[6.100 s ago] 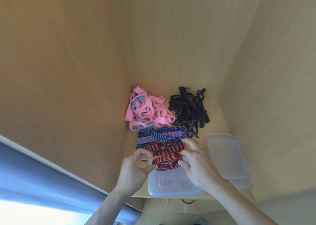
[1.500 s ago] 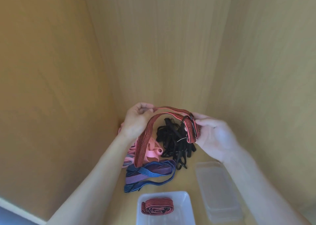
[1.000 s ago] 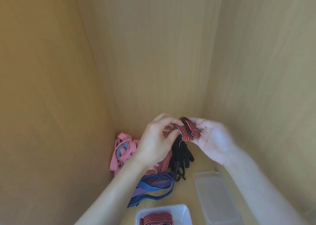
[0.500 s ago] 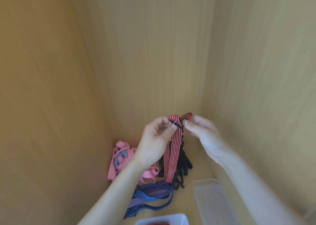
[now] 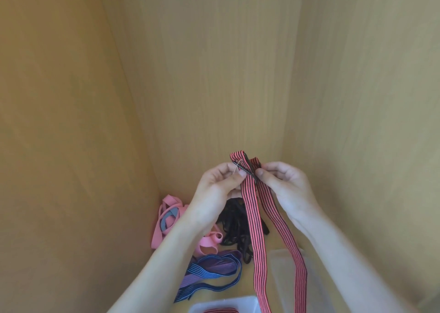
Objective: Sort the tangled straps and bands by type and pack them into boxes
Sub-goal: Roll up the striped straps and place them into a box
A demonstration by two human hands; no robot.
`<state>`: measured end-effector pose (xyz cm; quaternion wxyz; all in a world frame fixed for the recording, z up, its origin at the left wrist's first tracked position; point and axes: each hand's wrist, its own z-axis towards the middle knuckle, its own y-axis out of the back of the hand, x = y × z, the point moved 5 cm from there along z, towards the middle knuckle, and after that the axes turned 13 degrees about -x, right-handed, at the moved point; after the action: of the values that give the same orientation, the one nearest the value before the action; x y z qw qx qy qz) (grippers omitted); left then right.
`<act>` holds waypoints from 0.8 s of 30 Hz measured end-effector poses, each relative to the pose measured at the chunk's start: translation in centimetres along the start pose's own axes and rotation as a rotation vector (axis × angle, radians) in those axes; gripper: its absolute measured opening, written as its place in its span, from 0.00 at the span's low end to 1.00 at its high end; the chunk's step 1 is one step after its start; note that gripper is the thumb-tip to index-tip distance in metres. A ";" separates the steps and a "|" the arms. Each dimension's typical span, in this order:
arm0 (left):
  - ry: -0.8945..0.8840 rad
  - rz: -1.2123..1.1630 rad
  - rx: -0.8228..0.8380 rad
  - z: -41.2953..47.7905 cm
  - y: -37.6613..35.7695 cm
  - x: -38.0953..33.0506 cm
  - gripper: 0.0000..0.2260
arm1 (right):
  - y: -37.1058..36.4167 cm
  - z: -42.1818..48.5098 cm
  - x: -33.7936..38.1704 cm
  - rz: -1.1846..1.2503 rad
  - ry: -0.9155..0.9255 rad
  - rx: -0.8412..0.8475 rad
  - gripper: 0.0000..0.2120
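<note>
Red strap [image 5: 256, 229] lower now, ends off-frame.

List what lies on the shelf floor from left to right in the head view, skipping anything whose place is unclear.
From the left: pink bands → black straps → clear container. The blue-purple strap is left out, since it spans below both piles.

Both tails of the red-and-black striped strap [image 5: 250, 208] run out of view at the bottom edge. The white box [image 5: 247, 304] and the rolled strap [image 5: 220, 310] inside it are cut to slivers there. The left hand [image 5: 216, 186] and left forearm [image 5: 166, 260] cover parts of the black straps [image 5: 234, 227] and pink bands [image 5: 166, 220].
</note>
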<state>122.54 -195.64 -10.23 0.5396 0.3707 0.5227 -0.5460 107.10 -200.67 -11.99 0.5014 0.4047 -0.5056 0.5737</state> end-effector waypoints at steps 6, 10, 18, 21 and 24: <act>-0.009 0.071 -0.043 0.5 -1.3 -0.5 0.09 | 0.2 0.2 2.6 0.014 0.103 0.020 0.05; -0.004 0.078 -0.123 0.9 -1.5 -0.8 0.13 | 0.4 0.3 3.7 -0.011 0.155 0.015 0.06; 0.020 0.044 -0.199 1.1 -1.3 -0.4 0.10 | 0.3 -0.1 3.9 -0.005 0.120 0.152 0.10; 0.031 0.030 -0.193 1.1 -1.4 -0.4 0.11 | 0.0 0.1 4.4 -0.077 0.194 0.120 0.06; 0.031 -0.028 -0.174 1.0 -1.6 -0.5 0.13 | 0.0 0.2 5.1 -0.092 0.235 0.087 0.05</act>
<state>121.17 -196.76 -9.28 0.5540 0.3233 0.5816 -0.5003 106.23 -200.05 -6.97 0.5649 0.3790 -0.3991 0.6148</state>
